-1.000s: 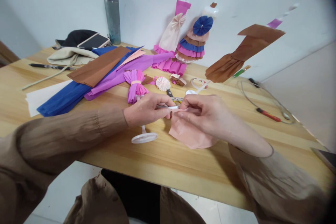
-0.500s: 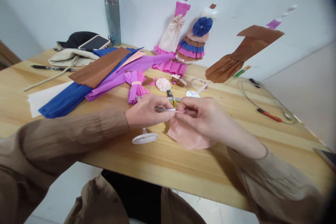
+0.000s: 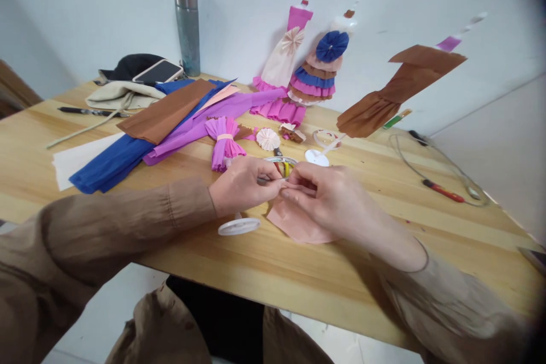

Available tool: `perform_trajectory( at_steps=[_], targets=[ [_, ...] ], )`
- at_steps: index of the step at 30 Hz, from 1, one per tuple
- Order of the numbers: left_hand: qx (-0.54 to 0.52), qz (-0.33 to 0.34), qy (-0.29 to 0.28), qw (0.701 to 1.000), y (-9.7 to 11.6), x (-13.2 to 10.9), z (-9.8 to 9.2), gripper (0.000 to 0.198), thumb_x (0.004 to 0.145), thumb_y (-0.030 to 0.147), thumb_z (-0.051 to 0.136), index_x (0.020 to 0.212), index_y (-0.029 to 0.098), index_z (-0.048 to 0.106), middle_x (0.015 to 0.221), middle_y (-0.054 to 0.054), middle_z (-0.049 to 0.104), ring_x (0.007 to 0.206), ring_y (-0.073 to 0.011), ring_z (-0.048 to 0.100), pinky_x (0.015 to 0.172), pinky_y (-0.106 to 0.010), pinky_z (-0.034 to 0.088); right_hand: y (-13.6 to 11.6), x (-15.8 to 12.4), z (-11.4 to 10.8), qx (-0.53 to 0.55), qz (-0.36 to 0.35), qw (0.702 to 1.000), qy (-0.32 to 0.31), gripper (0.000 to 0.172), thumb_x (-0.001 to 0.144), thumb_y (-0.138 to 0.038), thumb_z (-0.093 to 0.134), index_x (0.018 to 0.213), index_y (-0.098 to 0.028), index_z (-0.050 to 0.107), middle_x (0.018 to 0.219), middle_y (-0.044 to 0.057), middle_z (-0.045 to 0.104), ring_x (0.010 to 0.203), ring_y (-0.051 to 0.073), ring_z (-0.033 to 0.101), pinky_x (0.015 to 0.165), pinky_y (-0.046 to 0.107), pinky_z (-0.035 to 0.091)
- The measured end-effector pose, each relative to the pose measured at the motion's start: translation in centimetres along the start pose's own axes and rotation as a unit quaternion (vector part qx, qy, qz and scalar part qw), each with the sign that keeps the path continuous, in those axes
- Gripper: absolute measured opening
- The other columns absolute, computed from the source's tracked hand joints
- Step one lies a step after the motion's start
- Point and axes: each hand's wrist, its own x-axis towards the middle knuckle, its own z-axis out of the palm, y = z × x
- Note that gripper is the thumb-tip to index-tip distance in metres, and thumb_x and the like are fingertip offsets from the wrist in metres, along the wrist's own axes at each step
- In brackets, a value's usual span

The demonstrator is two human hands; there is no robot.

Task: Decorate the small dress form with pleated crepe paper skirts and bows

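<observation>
My left hand (image 3: 241, 186) is closed, its thumb and fingertips pinched at the top edge of a piece of pale pink crepe paper (image 3: 298, 226). A slim greyish strip shows between its fingers; its kind is unclear. My right hand (image 3: 326, 196) pinches the same edge, fingertips nearly touching the left ones, and the paper hangs below it. Under my left hand is a white disc base (image 3: 239, 226) with a short stem running up behind the hand; whether the hand grips it is hidden. Just behind my fingertips lies a roll of tape (image 3: 279, 160), partly covered.
Folded crepe paper strips (image 3: 106, 165) and a tied purple-pink bundle (image 3: 224, 142) lie left. Paper-dressed stands (image 3: 279, 65) lean at the wall; a brown-dressed one (image 3: 396, 82) tilts at right. A bottle (image 3: 186, 28), phone (image 3: 158, 71) and red-handled tool with cord (image 3: 443, 190) are around.
The view has shifted slightly, so everything sits a little lower and further right. My hands stay together at the pink paper's edge, with my right fingers slightly moved along it.
</observation>
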Motion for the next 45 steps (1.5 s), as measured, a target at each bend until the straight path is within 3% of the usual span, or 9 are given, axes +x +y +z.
perform_trajectory(
  at_steps=[5, 12, 15, 23, 30, 34, 41, 43, 45],
  targets=[
    [-0.018, -0.017, 0.013, 1.0, -0.2, -0.1, 0.2, 0.016, 0.079, 0.019, 0.061, 0.07, 0.013, 0.072, 0.068, -0.003, 0.072, 0.062, -0.0108, 0.062, 0.055, -0.019, 0.045, -0.6, -0.4, -0.5, -0.002, 0.01, 1.0, -0.007, 0.015, 0.086, -0.027, 0.058, 0.074, -0.019, 0.059, 0.064, 0.001, 0.064, 0.054, 0.014, 0.054, 0.052, 0.026, 0.033],
    [-0.073, -0.041, 0.031, 0.996, -0.5, -0.1, 0.4, 0.013, 0.079, 0.02, 0.063, 0.073, 0.014, 0.072, 0.071, -0.003, 0.073, 0.067, -0.0121, 0.066, 0.057, -0.018, 0.05, -0.7, -0.3, -1.4, 0.004, -0.007, 0.999, 0.033, 0.019, 0.087, -0.026, 0.057, 0.07, -0.019, 0.06, 0.06, 0.0, 0.062, 0.051, 0.012, 0.049, 0.051, 0.026, 0.033],
    [-0.055, -0.036, 0.038, 0.997, -0.7, -0.2, 0.5, 0.017, 0.081, 0.025, 0.063, 0.075, 0.013, 0.073, 0.073, -0.004, 0.074, 0.07, -0.0137, 0.066, 0.06, -0.02, 0.051, -0.4, 0.0, -1.5, 0.027, 0.005, 0.999, 0.024, 0.019, 0.087, -0.026, 0.058, 0.07, -0.019, 0.061, 0.062, 0.001, 0.064, 0.055, 0.013, 0.052, 0.053, 0.027, 0.036],
    [-0.008, -0.013, 0.021, 1.0, -0.7, -0.3, 0.4, 0.018, 0.083, 0.017, 0.055, 0.076, 0.014, 0.072, 0.072, -0.002, 0.072, 0.069, -0.0123, 0.064, 0.063, -0.02, 0.049, -0.5, 0.2, -1.1, 0.139, 0.002, 0.99, -0.029, 0.017, 0.087, -0.024, 0.055, 0.073, -0.019, 0.064, 0.069, 0.002, 0.068, 0.062, 0.015, 0.059, 0.058, 0.027, 0.043],
    [0.011, -0.007, 0.011, 1.0, -0.5, -0.4, 0.2, 0.02, 0.086, 0.024, 0.056, 0.079, 0.014, 0.073, 0.068, -0.002, 0.069, 0.065, -0.0115, 0.059, 0.059, -0.021, 0.045, -0.1, 0.4, -0.8, 0.112, 0.019, 0.993, 0.01, 0.017, 0.086, -0.024, 0.057, 0.071, -0.019, 0.061, 0.063, 0.001, 0.064, 0.057, 0.014, 0.055, 0.055, 0.027, 0.04],
    [0.002, -0.006, 0.026, 1.0, -0.6, -0.3, 0.3, 0.022, 0.085, 0.025, 0.056, 0.075, 0.014, 0.072, 0.066, -0.002, 0.068, 0.062, -0.0111, 0.058, 0.056, -0.02, 0.043, 0.0, 0.3, -1.0, 0.097, 0.016, 0.995, -0.01, 0.017, 0.087, -0.028, 0.058, 0.073, -0.019, 0.061, 0.068, 0.002, 0.065, 0.06, 0.014, 0.056, 0.057, 0.027, 0.039],
    [-0.013, -0.019, 0.029, 0.999, -0.7, 0.0, 0.1, 0.016, 0.077, 0.016, 0.055, 0.068, 0.013, 0.068, 0.061, 0.0, 0.065, 0.059, -0.0095, 0.056, 0.053, -0.018, 0.04, 1.0, 0.8, -1.5, 0.03, 0.003, 0.998, -0.057, 0.021, 0.084, -0.025, 0.06, 0.064, -0.019, 0.054, 0.054, -0.002, 0.053, 0.05, 0.012, 0.048, 0.05, 0.026, 0.033],
    [-0.018, -0.031, 0.026, 0.999, -0.7, 0.0, 0.0, 0.016, 0.076, 0.016, 0.054, 0.066, 0.013, 0.066, 0.06, 0.0, 0.065, 0.058, -0.0094, 0.056, 0.053, -0.018, 0.04, 1.5, 1.0, -1.8, 0.024, -0.016, 0.998, -0.062, 0.014, 0.084, -0.023, 0.061, 0.071, -0.019, 0.058, 0.059, -0.002, 0.058, 0.053, 0.013, 0.052, 0.051, 0.026, 0.037],
    [-0.054, -0.055, 0.012, 0.997, -0.6, 0.2, -0.1, 0.017, 0.077, 0.016, 0.054, 0.064, 0.013, 0.064, 0.058, 0.0, 0.065, 0.055, -0.0088, 0.056, 0.049, -0.017, 0.04, 1.8, 0.9, -2.3, 0.005, -0.067, 0.998, -0.007, 0.004, 0.085, -0.021, 0.061, 0.083, -0.018, 0.062, 0.076, 0.004, 0.066, 0.069, 0.017, 0.061, 0.062, 0.029, 0.046]
  ],
)
